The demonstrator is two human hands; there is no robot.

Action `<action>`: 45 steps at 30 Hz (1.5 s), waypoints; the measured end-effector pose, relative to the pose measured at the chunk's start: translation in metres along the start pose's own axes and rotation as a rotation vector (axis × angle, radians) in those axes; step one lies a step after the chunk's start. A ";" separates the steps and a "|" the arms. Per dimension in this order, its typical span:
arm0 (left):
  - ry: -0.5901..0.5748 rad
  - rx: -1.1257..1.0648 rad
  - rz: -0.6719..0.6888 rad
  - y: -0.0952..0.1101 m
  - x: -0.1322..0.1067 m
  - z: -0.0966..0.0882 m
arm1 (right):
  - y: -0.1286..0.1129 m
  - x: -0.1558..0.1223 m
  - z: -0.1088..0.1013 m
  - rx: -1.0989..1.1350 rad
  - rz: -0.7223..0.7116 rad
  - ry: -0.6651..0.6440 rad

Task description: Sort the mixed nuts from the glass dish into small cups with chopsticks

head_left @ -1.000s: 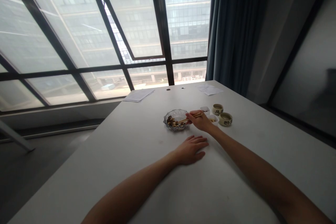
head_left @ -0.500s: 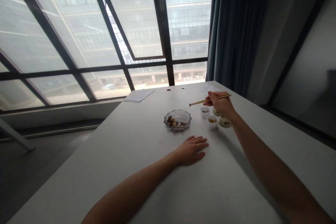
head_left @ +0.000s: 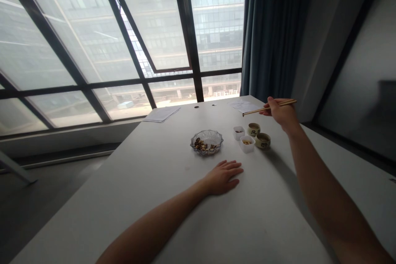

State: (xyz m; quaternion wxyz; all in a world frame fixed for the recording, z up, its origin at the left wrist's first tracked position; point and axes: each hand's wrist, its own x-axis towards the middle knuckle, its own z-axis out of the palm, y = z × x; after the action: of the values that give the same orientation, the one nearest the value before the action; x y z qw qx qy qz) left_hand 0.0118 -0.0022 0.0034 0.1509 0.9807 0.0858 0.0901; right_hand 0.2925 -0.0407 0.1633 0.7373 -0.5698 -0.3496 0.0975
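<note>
My right hand (head_left: 281, 111) grips a pair of wooden chopsticks (head_left: 272, 106) above the far right of the table. A small dark piece appears at their tips, too small to name. Below them stand two small cups with dark characters, the farther cup (head_left: 253, 129) and the nearer cup (head_left: 262, 141). Left of these are two white containers: one (head_left: 239, 133) with dark bits, the other (head_left: 247, 144) with tan pieces. My left hand (head_left: 223, 177) lies flat on the table, fingers spread, in front of a scalloped glass bowl (head_left: 206, 136) holding mixed brown and tan pieces.
The white table (head_left: 148, 181) reaches toward the windows. Papers (head_left: 161, 114) lie at its far left corner, and more sheets (head_left: 243, 105) at the far right. A dark round spot (head_left: 196, 107) marks the far edge. A blue curtain (head_left: 275, 33) hangs behind.
My right hand has moved right and slightly up with the chopsticks, from over the white containers to beyond the cups, which now show fully. My left hand stays flat. The view has shifted slightly.
</note>
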 end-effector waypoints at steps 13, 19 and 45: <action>0.006 0.001 0.001 0.000 0.001 0.002 | 0.061 0.004 0.027 -0.038 0.087 -0.189; 0.005 0.000 0.007 0.000 0.001 0.001 | 0.040 -0.012 0.036 0.025 -0.043 -0.237; 0.009 0.011 0.009 0.004 0.002 -0.001 | 0.089 -0.088 0.094 -0.225 -0.280 -0.689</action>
State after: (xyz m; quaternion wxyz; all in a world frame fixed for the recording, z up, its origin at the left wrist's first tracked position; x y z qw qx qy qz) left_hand 0.0139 -0.0055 0.0059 0.1445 0.9815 0.0826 0.0947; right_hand 0.1911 0.0140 0.0564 0.5159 -0.5277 -0.6595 0.1428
